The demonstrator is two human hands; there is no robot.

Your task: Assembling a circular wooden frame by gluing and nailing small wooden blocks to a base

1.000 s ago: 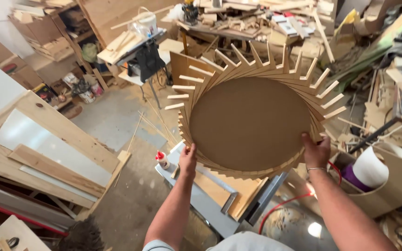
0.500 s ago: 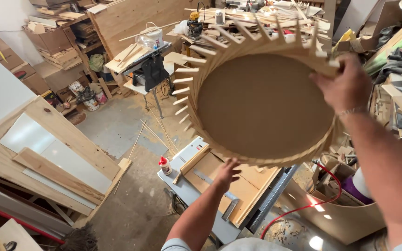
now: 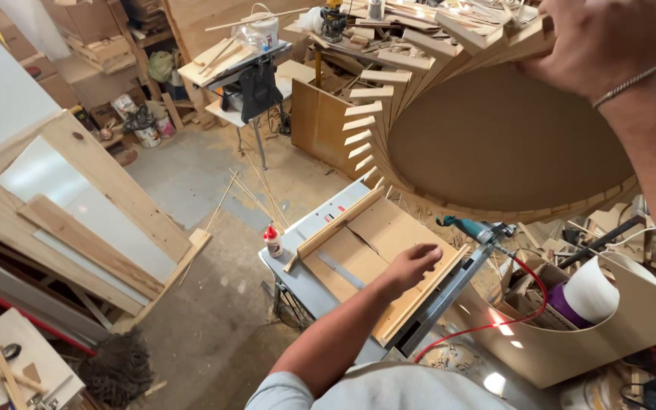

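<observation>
My right hand (image 3: 597,45), a bracelet on its wrist, grips the upper rim of a large round wooden disc (image 3: 506,140) ringed with short slats that stick out like rays. The disc is lifted high and tilted, at the upper right of the head view. My left hand (image 3: 411,266) has nothing in it and hovers with fingers loosely curled over a wooden sled (image 3: 366,243) on the grey table saw (image 3: 316,292) below.
A glue bottle (image 3: 272,241) stands on the saw's left corner. A teal power tool (image 3: 468,228) with a red hose (image 3: 521,304) lies right of the sled. Leaning boards (image 3: 92,220), a cluttered stand (image 3: 244,64), a curved plywood bin (image 3: 608,326) and scrap piles surround the concrete floor.
The disc has swung up and to the right, carried by my right hand alone. My left hand let go of its lower rim and dropped toward the sled.
</observation>
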